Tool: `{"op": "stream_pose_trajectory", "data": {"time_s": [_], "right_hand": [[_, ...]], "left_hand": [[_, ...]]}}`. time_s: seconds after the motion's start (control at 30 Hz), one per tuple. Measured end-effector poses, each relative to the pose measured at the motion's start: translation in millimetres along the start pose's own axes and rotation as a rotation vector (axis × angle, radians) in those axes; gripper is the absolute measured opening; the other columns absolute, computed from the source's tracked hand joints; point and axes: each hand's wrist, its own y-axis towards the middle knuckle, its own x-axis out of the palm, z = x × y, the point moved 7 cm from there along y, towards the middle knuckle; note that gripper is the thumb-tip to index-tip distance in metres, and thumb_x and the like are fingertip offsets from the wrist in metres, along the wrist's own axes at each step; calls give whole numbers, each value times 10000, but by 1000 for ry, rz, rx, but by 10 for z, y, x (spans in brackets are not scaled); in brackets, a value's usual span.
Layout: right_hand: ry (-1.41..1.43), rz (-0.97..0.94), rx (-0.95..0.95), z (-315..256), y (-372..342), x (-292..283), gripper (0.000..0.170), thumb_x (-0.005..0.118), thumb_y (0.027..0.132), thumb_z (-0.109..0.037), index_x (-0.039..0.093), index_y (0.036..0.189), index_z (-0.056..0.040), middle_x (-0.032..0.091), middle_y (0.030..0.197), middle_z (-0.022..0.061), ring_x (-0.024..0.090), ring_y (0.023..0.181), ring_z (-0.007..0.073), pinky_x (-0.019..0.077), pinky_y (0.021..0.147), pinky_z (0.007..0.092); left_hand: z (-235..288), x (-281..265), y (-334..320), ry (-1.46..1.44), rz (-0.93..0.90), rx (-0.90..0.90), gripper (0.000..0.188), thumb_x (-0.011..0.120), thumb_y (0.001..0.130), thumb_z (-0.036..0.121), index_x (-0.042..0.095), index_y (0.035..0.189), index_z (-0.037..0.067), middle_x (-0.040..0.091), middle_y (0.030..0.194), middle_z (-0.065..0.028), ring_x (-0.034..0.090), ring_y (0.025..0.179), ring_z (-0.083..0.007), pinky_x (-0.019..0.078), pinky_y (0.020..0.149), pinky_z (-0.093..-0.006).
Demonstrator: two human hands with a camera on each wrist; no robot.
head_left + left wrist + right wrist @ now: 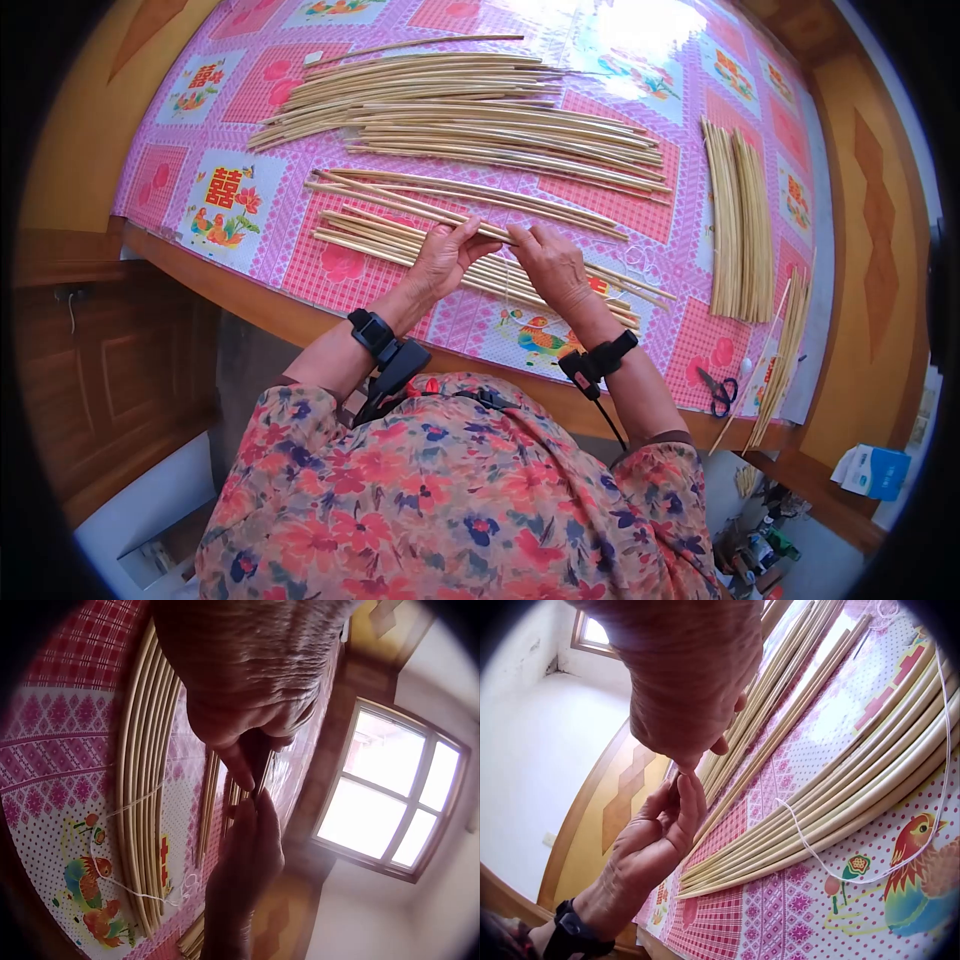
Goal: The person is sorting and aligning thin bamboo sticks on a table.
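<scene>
My left hand (440,262) and right hand (550,268) meet over the near part of the table. Both pinch thin pale sticks (385,203) between thumb and fingers; the fingers hide how many. In the right wrist view the left hand (649,832) faces up, its fingertips close under the right hand (694,682). Just below the hands lies a row of similar loose sticks (375,238), side by side. A white string (814,851) crosses this row and trails over the tablecloth. Its loose loops (640,262) lie right of the hands.
Large spreads of sticks (500,130) cover the far side. A thick bundle (740,225) stands to the right, with a smaller bundle (780,360) at the table edge. Black-handled scissors (722,395) lie beside it. The patterned tablecloth (250,265) ends at the wooden front edge.
</scene>
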Motion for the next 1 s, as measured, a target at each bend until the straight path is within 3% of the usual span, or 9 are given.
{"op": "stream_pose_trajectory", "data": {"time_s": [0.23, 0.33, 0.4, 0.47, 0.53, 0.57, 0.7, 0.77, 1.0], "right_hand": [[46, -67, 45, 39, -5, 177, 196, 585, 754, -175, 546, 944, -145, 497, 684, 48, 546, 621, 222, 449, 524, 344], [58, -70, 79, 157, -65, 272, 178, 579, 758, -171, 546, 931, -141, 492, 678, 46, 546, 624, 224, 448, 518, 341], [8, -84, 86, 216, -94, 335, 181, 576, 760, -173, 540, 935, -146, 485, 671, 46, 543, 616, 221, 447, 513, 339], [15, -77, 72, 221, -110, 378, 183, 573, 761, -171, 537, 940, -149, 477, 660, 47, 540, 608, 220, 447, 509, 339], [-40, -105, 71, 257, -142, 478, 177, 571, 763, -168, 538, 936, -151, 474, 657, 46, 538, 606, 219, 446, 508, 339], [-40, -106, 71, 269, -170, 508, 177, 571, 763, -168, 538, 936, -151, 474, 657, 46, 538, 606, 219, 446, 508, 339], [-23, -93, 69, 263, -247, 604, 184, 577, 752, -159, 537, 932, -149, 467, 652, 47, 537, 606, 213, 446, 509, 332], [-11, -88, 59, 262, -283, 625, 189, 581, 746, -154, 537, 930, -148, 466, 652, 47, 536, 607, 210, 445, 508, 329], [17, -66, 39, 215, -198, 703, 221, 587, 737, -134, 540, 952, -143, 455, 656, 42, 518, 597, 206, 434, 512, 330]], "left_hand": [[0, -142, -27, 4, 69, -60, 209, 517, 861, 173, 541, 964, -7, 602, 877, -112, 601, 851, -224, 531, 766, -323], [-55, -260, -92, 90, 101, -232, 251, 503, 871, 214, 539, 989, -5, 599, 875, -98, 603, 811, -189, 525, 706, -290], [74, -294, -150, 1072, -20, -113, 257, 477, 886, 230, 541, 998, 7, 586, 903, -102, 590, 777, -145, 499, 640, -250], [79, -379, -225, 1059, 20, -187, 211, 503, 858, 177, 547, 998, 25, 577, 929, -93, 569, 817, -161, 473, 690, -268], [315, 157, -568, 1957, -356, 880, 206, 532, 811, 147, 557, 980, 33, 581, 908, -69, 552, 875, -211, 447, 779, -322], [244, 22, -504, 1916, -368, 651, 311, 555, 772, 171, 528, 1052, 39, 552, 1031, -85, 482, 1041, -251, 345, 930, -393], [45, 23, -493, 2189, -447, 662, 458, 541, 792, 244, 432, 1192, 48, 413, 1253, -125, 326, 1221, -247, 204, 1024, -443], [-38, -116, -421, 2160, -459, 514, 602, 523, 800, 329, 309, 1293, 58, 221, 1387, -121, 141, 1310, -231, 54, 1054, -468], [-126, -312, -308, 2172, -450, 557, 676, 491, 794, 413, 267, 1313, 44, 197, 1396, -132, 132, 1312, -256, 50, 1054, -462]]}}
